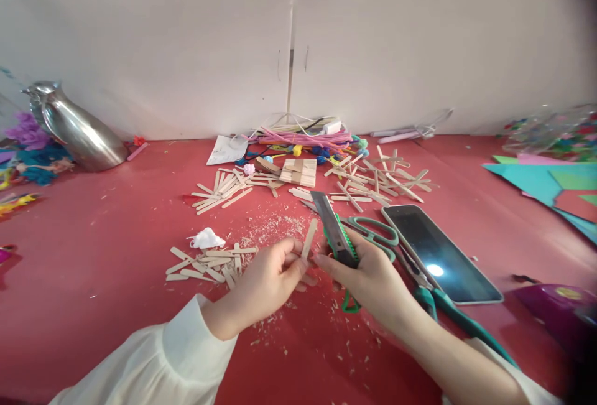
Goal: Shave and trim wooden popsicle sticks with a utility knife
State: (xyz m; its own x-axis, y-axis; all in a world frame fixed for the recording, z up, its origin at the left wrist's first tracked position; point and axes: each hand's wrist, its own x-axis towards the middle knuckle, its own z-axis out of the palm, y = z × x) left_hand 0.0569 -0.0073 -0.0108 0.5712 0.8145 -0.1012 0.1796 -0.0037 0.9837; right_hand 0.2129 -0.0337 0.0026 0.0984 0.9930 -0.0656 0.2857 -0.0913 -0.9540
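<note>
Pinched in my left hand [280, 271] is a wooden craft stick [310, 238], its upper end pointing up and away from me. My right hand [366, 271] is wrapped round a green and black utility knife [342, 243] with its wide blade extended upward. The fingertips of both hands are close together, and the blade stands just right of the stick. Pale wood shavings [280, 228] are scattered on the red table around my hands. Left of my left hand lies a loose pile of craft sticks [209, 263], with a crumpled white piece [208, 238] behind it.
Green-handled scissors [373, 231], pliers [436, 299] and a smartphone [443, 256] lie to the right. More sticks [382, 175] and a bundled stack [298, 172] sit farther back, before pink pipe cleaners [298, 137]. A metal jug [77, 125] stands far left; coloured paper [536, 181] lies right.
</note>
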